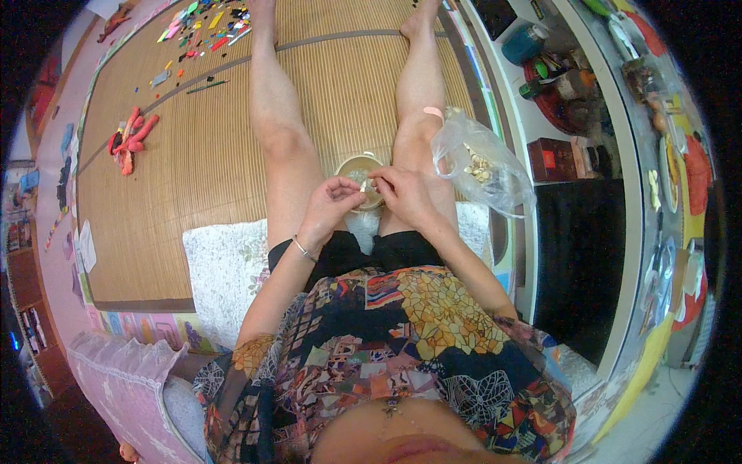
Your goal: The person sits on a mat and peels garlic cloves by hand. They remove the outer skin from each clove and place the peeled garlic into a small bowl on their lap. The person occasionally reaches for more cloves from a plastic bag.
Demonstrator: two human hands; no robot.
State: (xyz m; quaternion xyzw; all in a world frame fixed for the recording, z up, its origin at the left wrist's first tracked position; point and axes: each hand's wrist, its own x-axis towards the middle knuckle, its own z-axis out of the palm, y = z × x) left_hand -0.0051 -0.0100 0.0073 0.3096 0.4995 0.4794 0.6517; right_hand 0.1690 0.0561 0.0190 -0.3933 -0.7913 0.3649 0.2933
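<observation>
Both hands meet above a round, cream-coloured bowl point(343, 166) between my thighs. My left hand point(331, 203) pinches a small white piece point(363, 188), possibly a peeled clove, between thumb and fingertips. Just beside it, my right hand point(404, 196) has its fingers curled close to that piece; whether they grip anything is hidden. Pale, glossy contents show inside the bowl, partly covered by my fingers. Against my right thigh rests a translucent plastic bag point(510, 185), its mouth open. Inside lie several small pale pieces point(479, 168) that look like garlic cloves.
I sit with legs stretched over a bamboo mat point(214, 156), a white quilted pad point(223, 272) under me. Scattered toy bricks point(214, 23) and a red toy point(132, 139) lie to the left. Along the right runs a cabinet with open shelves point(571, 136).
</observation>
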